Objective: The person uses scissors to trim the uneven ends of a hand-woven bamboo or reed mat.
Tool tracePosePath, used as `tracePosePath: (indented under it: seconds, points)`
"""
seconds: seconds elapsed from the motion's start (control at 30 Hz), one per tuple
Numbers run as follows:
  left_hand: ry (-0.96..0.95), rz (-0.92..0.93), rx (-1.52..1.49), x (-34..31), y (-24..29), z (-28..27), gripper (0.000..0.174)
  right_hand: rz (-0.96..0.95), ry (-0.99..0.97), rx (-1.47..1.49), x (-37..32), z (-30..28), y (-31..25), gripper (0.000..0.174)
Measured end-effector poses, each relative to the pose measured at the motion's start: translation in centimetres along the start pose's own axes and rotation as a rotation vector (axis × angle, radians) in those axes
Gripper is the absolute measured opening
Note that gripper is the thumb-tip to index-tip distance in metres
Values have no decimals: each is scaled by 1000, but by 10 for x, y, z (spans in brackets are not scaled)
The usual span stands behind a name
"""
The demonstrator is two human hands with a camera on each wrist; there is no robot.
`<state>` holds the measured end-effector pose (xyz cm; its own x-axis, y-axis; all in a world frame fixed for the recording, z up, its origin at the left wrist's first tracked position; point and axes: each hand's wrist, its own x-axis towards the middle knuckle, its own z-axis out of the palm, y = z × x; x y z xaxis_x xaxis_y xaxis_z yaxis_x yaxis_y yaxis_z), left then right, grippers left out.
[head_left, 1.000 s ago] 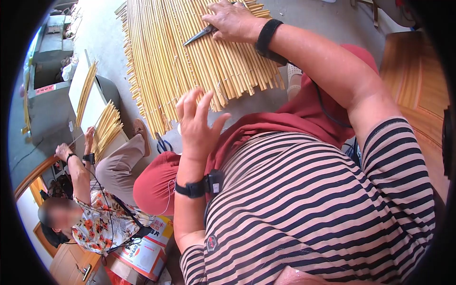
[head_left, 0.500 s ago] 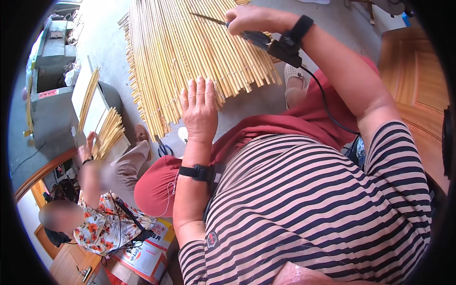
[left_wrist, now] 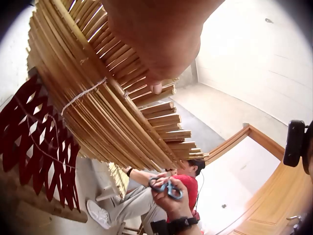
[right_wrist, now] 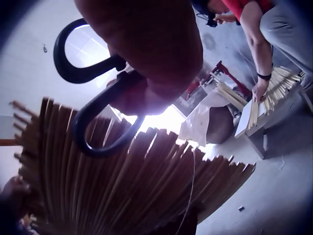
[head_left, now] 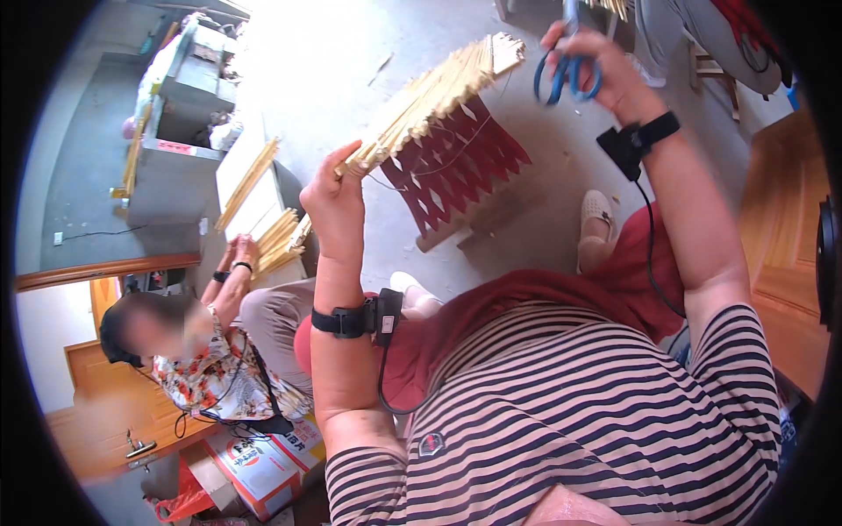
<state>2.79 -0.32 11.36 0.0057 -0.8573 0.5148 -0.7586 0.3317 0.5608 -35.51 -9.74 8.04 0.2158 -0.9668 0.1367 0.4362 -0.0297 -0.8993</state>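
Note:
My left hand (head_left: 338, 197) grips the near end of the mat of tied yellow sticks (head_left: 438, 88), lifted off the floor and seen edge-on. In the left wrist view, string runs across the sticks (left_wrist: 107, 117) beside the hand (left_wrist: 156, 39). Away to the right, my right hand (head_left: 605, 74) holds blue-handled scissors (head_left: 568, 79) around the blades, handle loops outward. The right wrist view shows both dark loops of the scissors (right_wrist: 98, 117) in front of the fanned sticks (right_wrist: 122, 181). A dark red lattice-cut piece (head_left: 456, 167) hangs under the mat.
A person in a floral shirt (head_left: 210, 351) sits at the left beside a white board (head_left: 241, 180) with stick bundles. Another person's grey trousers (head_left: 671, 35) show at the upper right. A wooden door (head_left: 781, 228) stands at the right; boxes (head_left: 254, 465) lie lower left.
The mat has gone from lying flat to being raised at its near edge by my left hand. My right hand, with the scissors, has moved right, away from the mat.

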Motion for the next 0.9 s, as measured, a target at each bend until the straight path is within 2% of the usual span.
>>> tracePosePath:
  seconds: [0.07,0.13,0.23,0.27,0.3,0.37,0.43,0.5,0.53,0.57,0.67,0.77,0.9]
  points:
    - [32,-62,-89,18,5,-17,21,170,0,112,-5,38,26,29]
    - [92,-63,-190,35,16,-23,21,218,-182,329,-12,75,37,37]
    - [101,-137,-286,51,40,-33,22,60,-253,455,5,116,41,38]
    - [109,-148,-337,55,49,-36,23,-2,-220,434,9,126,34,39]
    - [124,-132,-259,56,66,-42,26,-65,-192,414,12,138,22,39]
    - [185,-153,-363,62,74,-52,27,-145,-177,397,13,155,-1,41]
    - [234,-133,-369,66,76,-68,27,-300,-293,299,21,166,-6,44]
    - [320,-154,-597,63,78,-79,27,-398,-390,235,31,177,-8,49]
    - [361,-164,-710,59,79,-83,27,-389,-424,246,32,180,-9,49]
    - [393,-302,-800,55,76,-88,30,-376,-458,255,33,183,-12,49]
    - [487,-289,-1022,45,33,-81,34,-332,-528,282,35,188,-13,51]
    - [561,-503,-1219,24,12,-63,38,-175,-534,253,25,182,-13,52]
    - [508,-609,-1353,-9,-33,-35,43,-49,-691,132,25,164,13,49]
